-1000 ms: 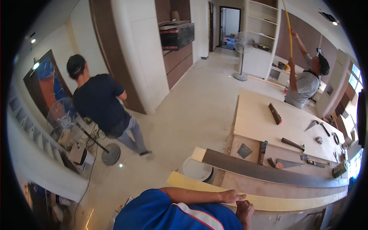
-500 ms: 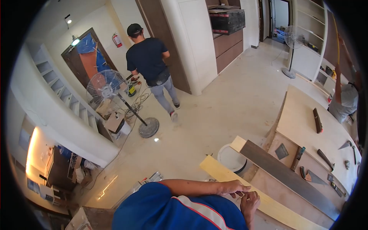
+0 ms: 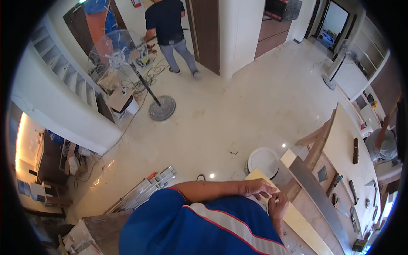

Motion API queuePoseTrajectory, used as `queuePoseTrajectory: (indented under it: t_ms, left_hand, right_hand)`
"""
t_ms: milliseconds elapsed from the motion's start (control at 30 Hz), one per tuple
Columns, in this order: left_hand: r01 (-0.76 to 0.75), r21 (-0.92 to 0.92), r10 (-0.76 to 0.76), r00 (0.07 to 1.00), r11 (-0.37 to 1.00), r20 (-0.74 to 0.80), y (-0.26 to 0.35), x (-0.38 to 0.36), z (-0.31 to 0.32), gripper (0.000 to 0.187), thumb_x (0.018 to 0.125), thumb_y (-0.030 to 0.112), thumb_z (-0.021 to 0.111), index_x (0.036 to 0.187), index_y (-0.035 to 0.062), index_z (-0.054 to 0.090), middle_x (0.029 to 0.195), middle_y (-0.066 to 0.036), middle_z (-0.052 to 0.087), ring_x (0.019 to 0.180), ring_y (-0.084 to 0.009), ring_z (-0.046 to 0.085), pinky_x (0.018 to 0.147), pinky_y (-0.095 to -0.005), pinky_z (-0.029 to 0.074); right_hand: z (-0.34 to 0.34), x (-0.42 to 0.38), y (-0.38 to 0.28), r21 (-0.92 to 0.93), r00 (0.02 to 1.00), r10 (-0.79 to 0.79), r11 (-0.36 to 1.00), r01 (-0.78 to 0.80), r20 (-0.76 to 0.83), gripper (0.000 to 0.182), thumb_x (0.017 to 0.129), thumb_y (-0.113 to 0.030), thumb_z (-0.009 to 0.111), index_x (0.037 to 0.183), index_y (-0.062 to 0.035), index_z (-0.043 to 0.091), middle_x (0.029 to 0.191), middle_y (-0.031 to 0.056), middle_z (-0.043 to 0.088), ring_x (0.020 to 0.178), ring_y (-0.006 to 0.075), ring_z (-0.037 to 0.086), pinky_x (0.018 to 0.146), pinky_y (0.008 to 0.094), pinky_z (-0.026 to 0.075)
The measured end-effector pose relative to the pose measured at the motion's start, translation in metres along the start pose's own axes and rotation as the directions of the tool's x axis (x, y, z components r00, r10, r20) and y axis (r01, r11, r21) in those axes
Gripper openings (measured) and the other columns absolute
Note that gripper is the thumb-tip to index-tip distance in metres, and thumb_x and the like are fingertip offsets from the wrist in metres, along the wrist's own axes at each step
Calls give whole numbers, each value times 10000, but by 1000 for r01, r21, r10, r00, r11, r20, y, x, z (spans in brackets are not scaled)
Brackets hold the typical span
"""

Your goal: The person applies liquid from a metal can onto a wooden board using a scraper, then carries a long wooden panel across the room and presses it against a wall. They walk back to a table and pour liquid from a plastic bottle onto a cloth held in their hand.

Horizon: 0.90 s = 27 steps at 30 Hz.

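Both hands meet in front of my blue shirt at the lower centre. My left hand [image 3: 257, 187] reaches across from the left, its fingers bent and pinched together. Just below it, my right hand [image 3: 278, 205] is closed, with its fingertips against those of the left. Whatever lies between the fingertips is too small to make out. A pale yellow board [image 3: 304, 227] runs beneath and beside the hands. Next to it lies a dark grey board [image 3: 318, 197] across the wooden frame.
Tools, including a dark level [image 3: 355, 151], lie on the plywood panel [image 3: 340, 131] at right. A white bucket [image 3: 262, 163] stands beyond the boards. Metal profiles [image 3: 144, 189] lie at lower left. A floor fan [image 3: 161, 108] and a person [image 3: 166, 23] are farther off; another person [image 3: 380, 142] is at right.
The view has tilted down and shifted, so the fan and bucket sit elsewhere in it. The person in the dark shirt has stepped farther away. My hands remain together, fingers slightly shifted.
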<state>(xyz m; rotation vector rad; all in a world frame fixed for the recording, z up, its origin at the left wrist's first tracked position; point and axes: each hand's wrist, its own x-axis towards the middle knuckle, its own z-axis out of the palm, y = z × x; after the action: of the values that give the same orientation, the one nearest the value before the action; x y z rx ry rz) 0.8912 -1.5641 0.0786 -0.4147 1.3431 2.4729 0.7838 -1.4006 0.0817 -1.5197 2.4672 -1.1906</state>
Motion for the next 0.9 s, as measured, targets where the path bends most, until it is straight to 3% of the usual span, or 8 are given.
queuePoseTrajectory:
  t_ms: [100,267,467,567,600,733,800,900]
  left_hand:
    - [-113,89,112,994,990,21,-1,-46,-65,507,939,509,634,1189,70,669,1100,-8,653,1028,-121,559,823,-339,454]
    - [-94,-29,90,988,995,-127,8,-121,-151,435,962,442,633,1148,52,692,1010,-8,639,895,-101,543,754,-305,462]
    - [-100,49,111,919,994,-378,15,-163,-219,425,950,401,663,1126,16,701,936,-35,645,793,-110,550,708,-288,476]
    - [-69,372,316,682,926,-659,13,-175,-268,381,935,342,684,1118,8,699,899,-38,653,783,-106,556,695,-267,473]
    - [-205,326,381,612,923,-693,12,-178,-285,308,918,286,693,1068,17,704,855,-39,651,776,-104,567,674,-260,466]
    - [-155,94,172,636,983,-753,44,-206,-339,256,914,275,693,998,34,700,823,-30,639,789,-102,574,655,-281,463]
    - [-43,138,130,680,989,-722,61,-211,-376,243,915,277,690,980,43,698,819,-19,631,786,-96,570,646,-280,457]
    - [-66,12,51,624,998,-780,112,-227,-420,248,916,277,691,992,41,699,831,-16,639,768,-99,568,637,-271,458]
  right_hand:
    - [53,26,-47,-13,998,6,1000,-6,60,107,733,30,585,678,-15,505,656,161,532,596,358,545,556,456,422]
    - [131,73,-122,134,990,-19,991,0,143,86,692,53,593,678,-14,539,646,143,549,572,321,555,536,416,436]
    - [194,118,-157,170,970,-79,985,40,231,59,698,45,590,693,-12,580,670,144,583,584,303,581,545,398,454]
    - [217,139,-143,168,970,-56,986,16,235,48,720,22,581,684,-10,585,675,141,597,587,286,587,547,386,455]
    - [227,148,-134,170,973,-44,985,5,228,52,729,12,579,681,-9,586,675,139,601,587,280,587,548,380,455]
    - [270,192,-98,218,896,150,941,-259,418,151,795,-74,548,673,6,582,615,137,590,557,227,554,551,357,449]
    - [300,224,-89,274,879,143,917,-291,454,177,812,-72,531,660,12,567,600,142,588,548,220,554,545,361,447]
    - [349,292,-85,350,845,100,880,-322,525,233,852,-72,523,640,24,535,592,162,603,545,220,586,545,360,459]
